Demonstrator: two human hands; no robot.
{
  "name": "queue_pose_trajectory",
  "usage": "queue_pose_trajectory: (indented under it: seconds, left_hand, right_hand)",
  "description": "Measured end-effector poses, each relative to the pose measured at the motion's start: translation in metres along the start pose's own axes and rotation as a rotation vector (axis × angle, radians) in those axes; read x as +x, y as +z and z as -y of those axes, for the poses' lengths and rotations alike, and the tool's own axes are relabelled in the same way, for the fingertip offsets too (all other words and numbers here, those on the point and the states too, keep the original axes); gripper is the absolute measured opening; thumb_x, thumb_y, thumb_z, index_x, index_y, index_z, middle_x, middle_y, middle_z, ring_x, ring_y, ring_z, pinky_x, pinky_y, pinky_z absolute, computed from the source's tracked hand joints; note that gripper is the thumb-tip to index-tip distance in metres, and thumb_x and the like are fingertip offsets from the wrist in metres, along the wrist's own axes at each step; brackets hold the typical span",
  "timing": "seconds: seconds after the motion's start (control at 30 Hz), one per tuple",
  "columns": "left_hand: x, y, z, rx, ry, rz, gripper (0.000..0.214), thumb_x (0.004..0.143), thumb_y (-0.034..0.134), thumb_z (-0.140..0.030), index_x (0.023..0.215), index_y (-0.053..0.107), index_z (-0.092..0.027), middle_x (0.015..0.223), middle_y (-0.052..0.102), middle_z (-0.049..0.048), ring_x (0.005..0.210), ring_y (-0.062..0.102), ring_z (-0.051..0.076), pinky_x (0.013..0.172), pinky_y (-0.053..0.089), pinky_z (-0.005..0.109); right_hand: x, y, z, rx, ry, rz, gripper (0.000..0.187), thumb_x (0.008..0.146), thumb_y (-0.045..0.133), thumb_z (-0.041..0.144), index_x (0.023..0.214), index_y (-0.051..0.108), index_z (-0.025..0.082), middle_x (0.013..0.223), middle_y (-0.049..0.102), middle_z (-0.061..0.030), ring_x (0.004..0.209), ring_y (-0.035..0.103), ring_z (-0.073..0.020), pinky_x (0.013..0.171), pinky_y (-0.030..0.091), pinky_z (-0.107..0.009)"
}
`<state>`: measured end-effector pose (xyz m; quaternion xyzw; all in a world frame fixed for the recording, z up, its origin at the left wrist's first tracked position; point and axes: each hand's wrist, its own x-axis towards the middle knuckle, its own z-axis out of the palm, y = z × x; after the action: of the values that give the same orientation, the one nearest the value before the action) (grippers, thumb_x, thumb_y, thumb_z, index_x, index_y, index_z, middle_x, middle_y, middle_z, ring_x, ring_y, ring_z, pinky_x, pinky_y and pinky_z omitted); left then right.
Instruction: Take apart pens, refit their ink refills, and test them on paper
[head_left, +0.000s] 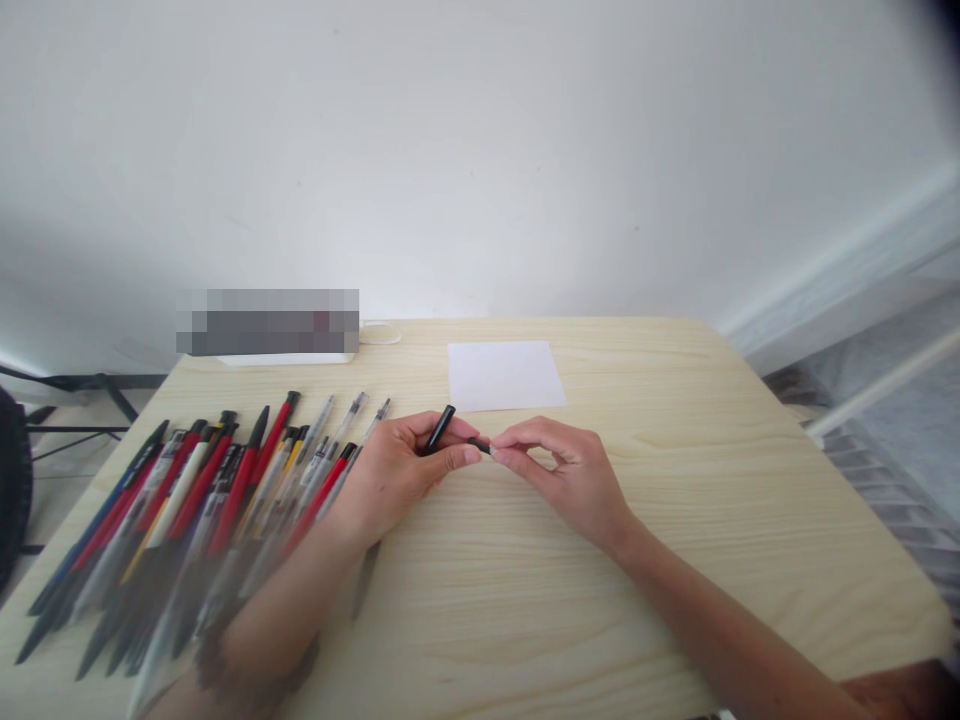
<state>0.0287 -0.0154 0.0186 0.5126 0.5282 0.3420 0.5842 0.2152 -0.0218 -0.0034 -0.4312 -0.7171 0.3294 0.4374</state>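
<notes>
My left hand (401, 468) is closed around a black pen (439, 428), whose upper end sticks out above my fingers. My right hand (559, 470) pinches the small dark end of a pen (482, 446) between thumb and forefinger, right against my left fingertips. I cannot tell whether that end belongs to the same pen. Both hands hover just above the middle of the light wooden table (525, 590). Left of my left hand lies a row of several pens (202, 490) in red, black, blue, white and clear, fanned side by side.
A white sheet of paper (504, 374) lies flat behind my hands. At the table's back left sits a white object (289, 357) beside a white cord loop (380, 333). A white wall rises behind; the table's right edge drops to the floor.
</notes>
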Motion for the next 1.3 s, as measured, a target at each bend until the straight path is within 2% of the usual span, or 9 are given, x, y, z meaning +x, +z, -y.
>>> queue_pose_trajectory:
  seconds: [0.27,0.47,0.57,0.73,0.87,0.97,1.3]
  left_hand:
    - [-0.001,0.002,-0.001,0.025,0.028,-0.018,0.017,0.066,0.072,-0.028,0.078,0.068,-0.017,0.059,0.059,-0.0037,0.043,0.036,0.005,0.039,0.027,0.018]
    - [-0.001,0.002,-0.001,0.065,0.007,-0.031,0.021,0.068,0.07,-0.032,0.082,0.067,-0.016,0.048,0.051,-0.0057,0.041,0.034,0.006,0.039,0.023,0.02]
    - [0.0,0.002,-0.001,0.071,0.007,-0.026,0.022,0.069,0.069,-0.033,0.083,0.065,-0.016,0.047,0.047,-0.0068,0.041,0.034,0.006,0.04,0.023,0.019]
    - [0.001,0.002,-0.001,0.098,-0.002,-0.036,0.023,0.071,0.067,-0.035,0.084,0.065,-0.016,0.053,0.055,-0.0051,0.045,0.042,0.007,0.044,0.03,0.019]
    - [0.002,0.002,0.004,0.084,0.039,-0.018,0.028,0.073,0.065,-0.036,0.094,0.065,-0.017,0.078,0.069,0.0016,0.068,0.058,0.014,0.062,0.042,0.023]
    - [0.003,0.002,0.008,0.092,0.062,0.011,0.029,0.075,0.063,-0.037,0.097,0.066,-0.019,0.087,0.07,0.0029,0.079,0.06,0.018,0.071,0.043,0.026]
    - [0.003,0.001,0.006,0.118,0.065,0.004,0.024,0.071,0.067,-0.037,0.085,0.067,-0.018,0.076,0.067,0.0017,0.071,0.057,0.016,0.064,0.043,0.024]
  right_hand:
    - [-0.001,0.003,0.001,-0.047,-0.058,-0.019,0.008,0.078,0.062,0.021,0.083,0.067,0.022,0.079,0.068,-0.001,0.071,0.063,-0.0129,0.066,0.051,-0.025]
    - [-0.001,0.001,0.003,-0.134,-0.155,-0.004,0.024,0.085,0.052,0.018,0.105,0.063,0.024,0.09,0.068,-0.0029,0.08,0.064,-0.0143,0.073,0.052,-0.027]
    - [-0.001,0.0,0.003,-0.152,-0.172,-0.007,0.023,0.086,0.049,0.015,0.102,0.064,0.024,0.093,0.068,-0.0028,0.085,0.064,-0.0144,0.075,0.051,-0.026]
    - [-0.002,0.001,0.003,-0.191,-0.116,-0.053,0.013,0.084,0.054,0.017,0.093,0.062,0.021,0.087,0.069,-0.0013,0.081,0.065,-0.0127,0.075,0.05,-0.022]
    - [-0.002,0.001,0.004,-0.192,-0.119,-0.043,0.012,0.085,0.052,0.019,0.094,0.06,0.021,0.086,0.068,-0.0015,0.079,0.064,-0.0132,0.074,0.05,-0.023]
    - [0.0,0.0,0.003,-0.174,-0.135,-0.042,0.011,0.085,0.051,0.019,0.091,0.059,0.022,0.087,0.066,-0.0027,0.08,0.062,-0.0144,0.074,0.05,-0.026]
    - [-0.001,0.002,0.0,-0.016,0.022,-0.018,0.007,0.082,0.054,0.021,0.088,0.057,0.02,0.083,0.063,-0.0027,0.076,0.061,-0.0142,0.073,0.051,-0.028]
